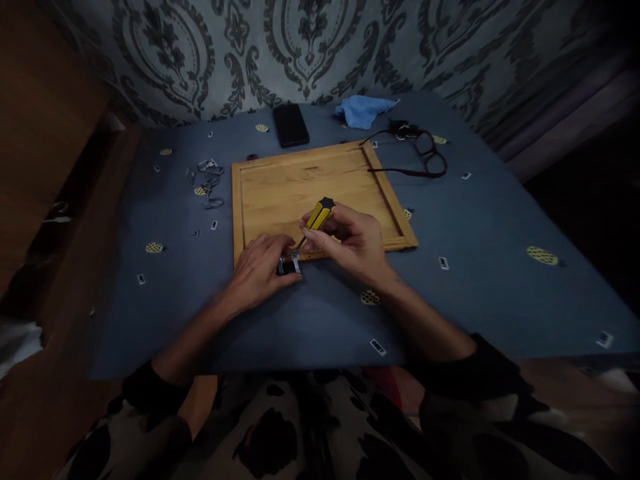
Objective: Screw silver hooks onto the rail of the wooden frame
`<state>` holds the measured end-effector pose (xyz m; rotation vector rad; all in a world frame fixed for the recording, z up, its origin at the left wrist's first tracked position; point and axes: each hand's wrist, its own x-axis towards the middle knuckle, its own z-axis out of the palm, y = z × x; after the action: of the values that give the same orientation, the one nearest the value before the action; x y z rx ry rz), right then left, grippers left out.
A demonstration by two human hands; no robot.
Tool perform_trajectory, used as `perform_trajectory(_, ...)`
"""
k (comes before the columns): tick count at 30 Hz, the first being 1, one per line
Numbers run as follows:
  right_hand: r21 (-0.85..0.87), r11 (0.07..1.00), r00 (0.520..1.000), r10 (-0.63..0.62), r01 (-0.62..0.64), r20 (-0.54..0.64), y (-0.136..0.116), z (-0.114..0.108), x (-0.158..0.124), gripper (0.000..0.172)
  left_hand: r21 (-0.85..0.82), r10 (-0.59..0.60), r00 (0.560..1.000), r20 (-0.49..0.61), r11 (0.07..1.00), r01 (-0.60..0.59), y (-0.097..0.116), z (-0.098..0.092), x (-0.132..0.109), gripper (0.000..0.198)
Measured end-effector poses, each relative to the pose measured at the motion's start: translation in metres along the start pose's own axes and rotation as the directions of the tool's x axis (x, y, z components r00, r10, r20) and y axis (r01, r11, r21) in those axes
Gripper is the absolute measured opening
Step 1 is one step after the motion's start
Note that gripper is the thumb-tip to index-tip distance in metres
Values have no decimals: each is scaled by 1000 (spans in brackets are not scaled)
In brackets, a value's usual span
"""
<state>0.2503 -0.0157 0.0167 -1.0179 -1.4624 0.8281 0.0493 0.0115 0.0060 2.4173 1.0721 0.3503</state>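
My right hand is closed round a screwdriver with a yellow and black handle. The screwdriver tilts, its tip pointing down to the left at a small metal fitting. That fitting, with a dark part in it, lies at the near edge of a framed wooden panel. My left hand grips the fitting between thumb and fingers. Whether the tip sits in a screw is too small to tell. The panel lies flat on the table.
Several loose metal fittings and a small screw lie left of the panel on the blue tablecloth. Behind it are a black phone and a blue cloth. Glasses overlap the panel's right side.
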Motion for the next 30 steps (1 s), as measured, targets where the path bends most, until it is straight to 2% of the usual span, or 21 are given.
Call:
perform_trajectory(9, 46, 999, 1000, 0, 0, 5, -2, 0, -1, 29, 22, -13, 1000, 17, 1000, 13, 1, 0, 1, 45)
perform_trajectory(20, -6, 999, 999, 32, -32, 31, -2, 3, -2, 34, 38, -9, 1000, -1, 999, 9, 1, 1, 0, 46)
perform_trajectory(25, -15, 1000, 1000, 5, -5, 23, -3, 3, 0, 34, 34, -8, 1000, -5, 999, 8, 1, 1, 0, 45)
perform_trajectory(30, 46, 998, 999, 45, -45, -6, -2, 3, 1, 37, 39, -3, 1000, -6, 999, 3, 1, 1, -1, 44)
